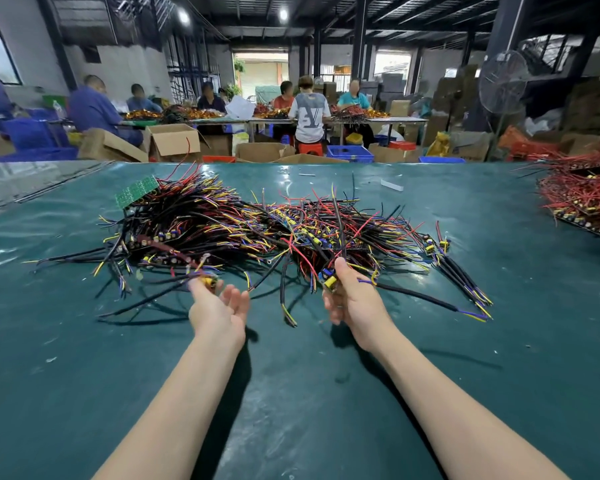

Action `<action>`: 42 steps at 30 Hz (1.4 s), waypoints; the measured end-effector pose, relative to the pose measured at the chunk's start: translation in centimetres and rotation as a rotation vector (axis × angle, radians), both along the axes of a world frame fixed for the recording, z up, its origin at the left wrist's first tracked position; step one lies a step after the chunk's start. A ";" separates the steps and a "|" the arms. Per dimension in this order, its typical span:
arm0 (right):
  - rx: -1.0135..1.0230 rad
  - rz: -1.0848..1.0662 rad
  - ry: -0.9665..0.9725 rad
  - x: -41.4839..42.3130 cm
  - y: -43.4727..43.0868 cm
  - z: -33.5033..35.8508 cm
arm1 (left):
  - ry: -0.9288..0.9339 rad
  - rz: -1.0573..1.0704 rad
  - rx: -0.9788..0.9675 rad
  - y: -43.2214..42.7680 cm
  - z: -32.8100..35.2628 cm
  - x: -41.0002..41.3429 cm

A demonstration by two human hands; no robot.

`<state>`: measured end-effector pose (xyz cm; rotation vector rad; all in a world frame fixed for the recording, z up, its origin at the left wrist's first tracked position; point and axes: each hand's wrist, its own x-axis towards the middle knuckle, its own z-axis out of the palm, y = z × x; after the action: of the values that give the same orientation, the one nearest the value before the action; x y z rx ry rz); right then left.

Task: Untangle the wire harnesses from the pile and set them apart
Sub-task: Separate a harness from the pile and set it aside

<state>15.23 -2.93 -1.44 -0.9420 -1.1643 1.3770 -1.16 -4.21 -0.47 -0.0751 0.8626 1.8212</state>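
Observation:
A big tangle of wire harnesses (312,223), black cables with red, yellow and blue leads and small boards, lies mid-table. To its left sits a second heap of harnesses (184,220). My right hand (352,299) grips one harness (329,279) by its board with the yellow part, at the near edge of the tangle; its black cable rises into the pile. My left hand (219,306) is palm-up at the near edge of the left heap. Its fingertips pinch a blurred harness (201,268) with a yellow part, the other fingers spread.
The green table mat (291,375) spreads in front of me. A green circuit board (136,194) leans on the left heap. A few harnesses (465,275) lie apart at the right. A heap of red wires (582,199) sits far right. People work at tables beyond.

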 end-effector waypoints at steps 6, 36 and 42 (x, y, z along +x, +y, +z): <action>0.166 -0.188 -0.420 -0.4 0.7 -1.2 | 0.122 -0.521 0.063 -1.2 0.7 2.4; 0.364 0.038 -0.381 -1.3 -1.9 0.4 | 1.446 -0.460 0.298 -2.5 -0.7 4.6; 0.155 0.069 -0.121 -2.1 -1.5 0.5 | 1.291 -0.508 0.323 -2.1 -0.9 4.9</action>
<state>13.15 -4.39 -0.92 -0.8915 -1.3855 1.2778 3.73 -6.34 -1.38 1.5171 1.2398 1.3486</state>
